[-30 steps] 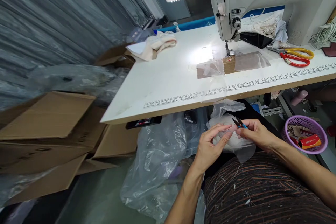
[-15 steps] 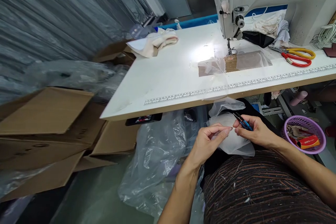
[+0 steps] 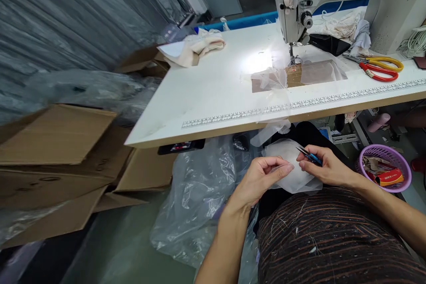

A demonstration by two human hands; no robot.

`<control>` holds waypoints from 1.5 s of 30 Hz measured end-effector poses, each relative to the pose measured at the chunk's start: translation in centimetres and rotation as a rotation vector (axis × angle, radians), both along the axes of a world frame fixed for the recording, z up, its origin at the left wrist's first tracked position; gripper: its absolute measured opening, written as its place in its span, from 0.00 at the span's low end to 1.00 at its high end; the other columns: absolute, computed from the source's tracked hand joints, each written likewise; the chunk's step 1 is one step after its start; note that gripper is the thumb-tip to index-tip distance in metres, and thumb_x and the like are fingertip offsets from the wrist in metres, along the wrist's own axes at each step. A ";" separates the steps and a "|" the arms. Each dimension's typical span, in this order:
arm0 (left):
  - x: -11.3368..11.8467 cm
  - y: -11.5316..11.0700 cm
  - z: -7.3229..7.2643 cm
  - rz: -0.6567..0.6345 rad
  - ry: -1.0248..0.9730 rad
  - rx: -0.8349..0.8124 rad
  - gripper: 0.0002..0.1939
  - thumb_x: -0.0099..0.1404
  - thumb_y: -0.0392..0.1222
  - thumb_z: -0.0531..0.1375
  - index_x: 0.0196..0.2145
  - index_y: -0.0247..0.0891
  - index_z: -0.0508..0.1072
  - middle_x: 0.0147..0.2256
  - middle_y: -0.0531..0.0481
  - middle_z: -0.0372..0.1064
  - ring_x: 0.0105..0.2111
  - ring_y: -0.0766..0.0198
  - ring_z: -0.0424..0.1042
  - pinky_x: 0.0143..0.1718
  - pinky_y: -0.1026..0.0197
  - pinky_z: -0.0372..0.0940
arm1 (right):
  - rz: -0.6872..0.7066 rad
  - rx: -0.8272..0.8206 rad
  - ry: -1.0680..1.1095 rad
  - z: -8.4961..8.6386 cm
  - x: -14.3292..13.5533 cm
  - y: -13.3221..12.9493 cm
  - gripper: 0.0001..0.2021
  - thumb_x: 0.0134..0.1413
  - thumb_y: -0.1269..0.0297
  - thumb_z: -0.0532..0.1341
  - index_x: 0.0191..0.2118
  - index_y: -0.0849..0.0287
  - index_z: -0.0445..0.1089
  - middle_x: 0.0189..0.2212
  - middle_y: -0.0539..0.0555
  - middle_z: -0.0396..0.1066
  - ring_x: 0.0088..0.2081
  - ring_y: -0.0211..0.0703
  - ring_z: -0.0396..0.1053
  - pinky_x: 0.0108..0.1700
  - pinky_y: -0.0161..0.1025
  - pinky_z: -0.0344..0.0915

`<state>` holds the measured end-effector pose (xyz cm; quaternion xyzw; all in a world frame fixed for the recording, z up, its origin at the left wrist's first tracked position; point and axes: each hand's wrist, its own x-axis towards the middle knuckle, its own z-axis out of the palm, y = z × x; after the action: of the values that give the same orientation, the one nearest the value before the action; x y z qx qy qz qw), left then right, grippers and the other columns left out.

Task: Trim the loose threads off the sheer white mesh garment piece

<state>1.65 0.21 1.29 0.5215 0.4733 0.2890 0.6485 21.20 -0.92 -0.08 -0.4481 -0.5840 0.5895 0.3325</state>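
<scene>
Sheer white fabric [image 3: 294,177] lies over my lap below the table's front edge. My left hand [image 3: 269,175] pinches an edge of this fabric between thumb and fingers. Just to its right, my right hand [image 3: 319,166] is closed around small blue thread snips [image 3: 311,156], whose dark blades point up and left over the fabric. A sheer strip [image 3: 274,102] runs from the sewing machine's needle area down over the table edge. The sewing machine [image 3: 293,13] stands above, its presser foot near that strip.
The white table [image 3: 206,93] carries a printed ruler, red and yellow scissors [image 3: 382,67] and cream fabric [image 3: 199,49]. A purple basket [image 3: 408,166] stands at the right. Clear plastic [image 3: 193,204] and cardboard boxes [image 3: 60,137] are at the left.
The snips' blades look closer together. The sheer fabric by the table edge has shifted, with a loose strip now hanging to the left. The view has moved slightly.
</scene>
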 end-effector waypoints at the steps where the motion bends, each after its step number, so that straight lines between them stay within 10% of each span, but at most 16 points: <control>1: 0.0 0.0 0.1 -0.006 0.010 0.001 0.15 0.51 0.52 0.70 0.25 0.35 0.79 0.24 0.51 0.71 0.26 0.67 0.65 0.30 0.64 0.61 | 0.019 0.031 -0.048 0.0 0.2 -0.1 0.23 0.57 0.41 0.56 0.30 0.59 0.65 0.22 0.46 0.58 0.24 0.33 0.53 0.26 0.33 0.54; 6: 0.1 -0.2 0.7 -0.063 0.093 0.057 0.15 0.54 0.51 0.67 0.22 0.35 0.76 0.21 0.54 0.66 0.24 0.68 0.60 0.28 0.64 0.57 | 0.106 0.177 -0.278 0.6 1.0 -0.6 0.30 0.67 0.41 0.39 0.31 0.59 0.66 0.26 0.51 0.65 0.28 0.38 0.61 0.32 0.36 0.57; 22: 0.2 -0.1 0.2 -0.109 0.135 0.106 0.14 0.55 0.49 0.65 0.21 0.35 0.74 0.20 0.56 0.62 0.23 0.69 0.57 0.27 0.64 0.55 | 0.120 0.351 -0.585 0.0 0.6 -1.0 0.22 0.67 0.52 0.48 0.27 0.59 0.67 0.19 0.47 0.56 0.21 0.35 0.50 0.27 0.35 0.47; 27: 0.3 0.0 -0.4 -0.094 0.146 0.089 0.15 0.55 0.51 0.66 0.22 0.35 0.75 0.21 0.55 0.66 0.24 0.68 0.60 0.29 0.64 0.58 | 0.003 0.187 -0.292 0.1 0.8 -0.8 0.27 0.66 0.42 0.42 0.33 0.58 0.67 0.24 0.48 0.60 0.25 0.37 0.55 0.30 0.35 0.54; 31: 0.7 -0.1 -0.7 -0.086 0.108 0.071 0.17 0.55 0.54 0.67 0.25 0.35 0.75 0.24 0.52 0.70 0.26 0.66 0.66 0.30 0.64 0.61 | 0.071 0.084 -0.039 0.2 0.3 -0.2 0.24 0.56 0.40 0.57 0.40 0.59 0.66 0.31 0.49 0.63 0.29 0.36 0.57 0.31 0.34 0.57; 37: -0.3 -1.2 -2.1 -0.104 -0.048 -0.086 0.31 0.44 0.58 0.73 0.40 0.36 0.73 0.30 0.52 0.72 0.27 0.67 0.68 0.29 0.66 0.62 | 0.138 -0.072 0.108 -0.6 0.8 -1.0 0.22 0.51 0.43 0.65 0.29 0.60 0.65 0.23 0.45 0.58 0.26 0.33 0.53 0.28 0.33 0.54; 45: -0.8 -3.0 -3.7 -0.256 0.026 -0.116 0.21 0.54 0.56 0.68 0.28 0.34 0.73 0.23 0.55 0.67 0.22 0.70 0.63 0.24 0.67 0.58 | 0.163 -0.245 0.163 -2.6 4.0 -1.4 0.29 0.41 0.38 0.68 0.36 0.61 0.67 0.28 0.48 0.64 0.27 0.33 0.57 0.30 0.33 0.55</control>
<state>0.83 -2.78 -2.45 0.5429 0.4270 0.1692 0.7030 25.20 -2.36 -2.65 -0.3870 -0.5132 0.7159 0.2727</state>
